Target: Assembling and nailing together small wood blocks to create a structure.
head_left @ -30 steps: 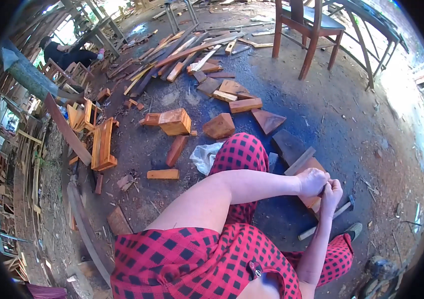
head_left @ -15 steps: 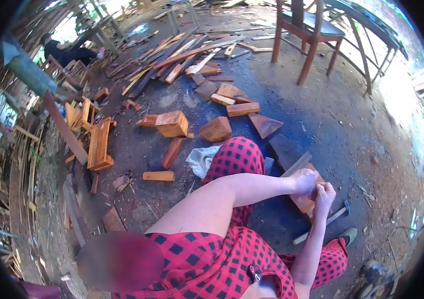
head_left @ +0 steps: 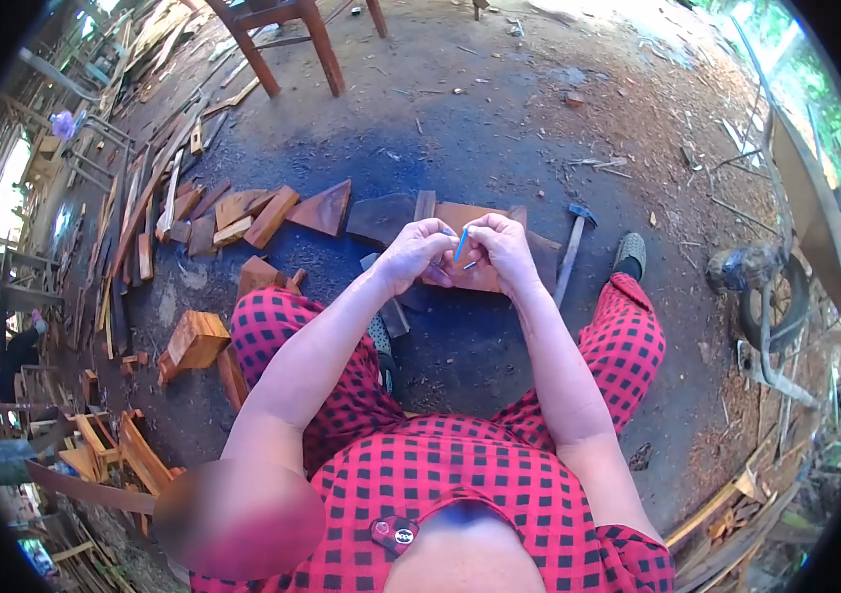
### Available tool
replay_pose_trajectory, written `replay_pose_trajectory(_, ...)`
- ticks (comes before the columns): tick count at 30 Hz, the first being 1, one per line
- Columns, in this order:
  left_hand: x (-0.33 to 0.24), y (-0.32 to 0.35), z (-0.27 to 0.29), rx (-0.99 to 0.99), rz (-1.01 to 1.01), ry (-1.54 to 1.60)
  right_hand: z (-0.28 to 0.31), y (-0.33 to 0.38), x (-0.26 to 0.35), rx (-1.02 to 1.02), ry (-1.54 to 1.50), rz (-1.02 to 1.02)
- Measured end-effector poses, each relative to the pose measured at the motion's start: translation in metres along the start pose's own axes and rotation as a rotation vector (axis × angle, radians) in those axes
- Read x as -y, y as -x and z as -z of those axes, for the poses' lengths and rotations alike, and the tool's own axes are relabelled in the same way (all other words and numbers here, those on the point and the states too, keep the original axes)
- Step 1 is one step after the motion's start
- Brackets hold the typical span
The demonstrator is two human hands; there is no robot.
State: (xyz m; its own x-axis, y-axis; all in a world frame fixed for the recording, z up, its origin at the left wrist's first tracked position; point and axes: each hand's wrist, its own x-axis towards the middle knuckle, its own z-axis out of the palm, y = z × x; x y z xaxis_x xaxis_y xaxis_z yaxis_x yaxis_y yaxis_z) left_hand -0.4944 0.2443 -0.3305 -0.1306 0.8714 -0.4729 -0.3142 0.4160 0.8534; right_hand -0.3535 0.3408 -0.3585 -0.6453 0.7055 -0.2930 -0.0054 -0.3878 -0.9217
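Note:
Both my hands are together in front of me, over a reddish wooden block (head_left: 480,280) on the ground. A short, thin blue stick (head_left: 461,245) is pinched in the fingertips of my right hand (head_left: 505,253). My left hand (head_left: 415,257) is closed in a pinch right beside it; what its fingers hold is too small to make out. To the right of the block lies a hammer (head_left: 570,259) with a pale handle and a dark head. A dark wooden board (head_left: 379,219) stretches out to the left of the block.
Wooden offcuts (head_left: 270,217) and a heap of long strips (head_left: 149,212) lie to the left. An orange-brown block (head_left: 197,339) is near my left knee. A wooden chair (head_left: 287,15) stands at the far side. Metal framework with a wheel (head_left: 781,306) stands at the right.
The view has swung right, so the hands and block now sit near the middle. My hands have drawn slightly apart, and the blue stick shows between them.

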Motion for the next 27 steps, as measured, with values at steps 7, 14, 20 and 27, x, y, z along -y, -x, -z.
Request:
replay_pose_trajectory(7,0.005,-0.002,-0.01,-0.001,-0.219,-0.246,-0.006,0.006,0.009,0.004,0.004,0.091)
replay_pose_trajectory(14,-0.001,0.017,-0.014,-0.257,-0.601,-0.704,-0.014,-0.002,-0.005,0.004,0.234,0.279)
replay_pose_trajectory(20,-0.092,0.082,0.033,-0.254,-0.539,-0.047,0.018,0.021,0.041,-0.037,-0.131,0.072)
replay_pose_trajectory(27,-0.063,0.187,0.144,-0.458,-0.547,0.184,0.004,0.033,0.05,0.206,-0.203,0.131)
